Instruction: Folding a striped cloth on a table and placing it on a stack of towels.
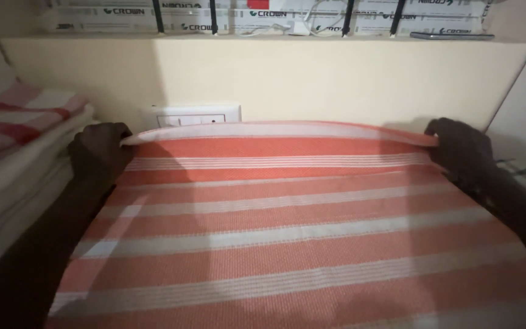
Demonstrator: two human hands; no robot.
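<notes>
Left of the left hand [98,152] lies a stack [13,158] of folded cloths, the top one red-and-white checked, plain white ones beneath; its left side is cut off. The left hand is closed on the far left corner of the cloth [287,237], forearm reaching in from below. The cloth is woven, orange with pale stripes, stretched flat between the hands, its near edge out of frame. Behind it, a white wall switch plate [191,114] is partly hidden. The right hand [461,149] grips the far right corner, fingers curled over the hem. Whatever lies under the cloth cannot be seen.
</notes>
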